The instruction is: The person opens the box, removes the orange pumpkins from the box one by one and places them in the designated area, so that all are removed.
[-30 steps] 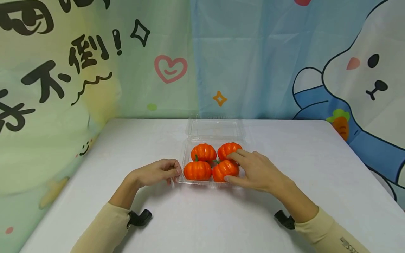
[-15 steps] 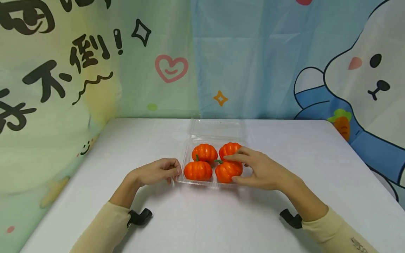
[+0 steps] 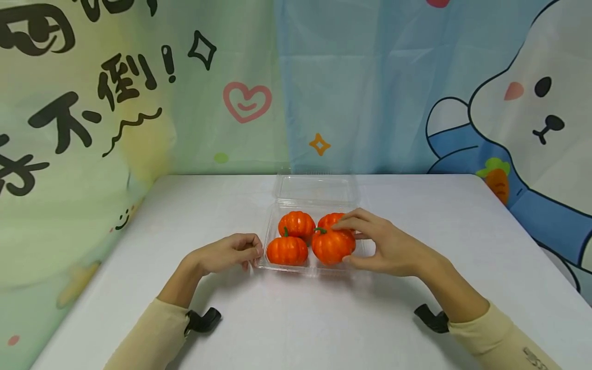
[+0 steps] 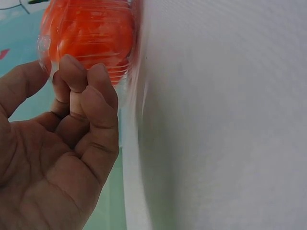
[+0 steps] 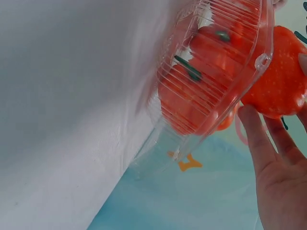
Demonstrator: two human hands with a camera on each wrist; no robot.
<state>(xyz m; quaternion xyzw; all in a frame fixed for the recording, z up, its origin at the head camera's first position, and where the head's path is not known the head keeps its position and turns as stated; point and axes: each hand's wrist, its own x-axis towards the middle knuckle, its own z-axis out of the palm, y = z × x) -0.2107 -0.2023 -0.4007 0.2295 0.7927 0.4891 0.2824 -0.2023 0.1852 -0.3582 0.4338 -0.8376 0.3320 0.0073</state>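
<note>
A clear plastic clamshell container lies on the white table with several small orange pumpkins in it. My left hand pinches its left front edge between thumb and fingers; the left wrist view shows the fingertips right at the ribbed wall. My right hand holds the front right pumpkin between thumb and fingers. In the right wrist view this pumpkin is raised above the container's rim. Two pumpkins stay on the left, the front one before the back one. The back right pumpkin is partly hidden.
The container's clear lid is folded back toward the table's far edge. White cloth covers the table. Behind it hangs a printed curtain. A black wrist camera sits at each sleeve.
My right hand has moved a little right, and the front right pumpkin has come up with it, now covering more of the one behind. My left hand stays at the container's edge.
</note>
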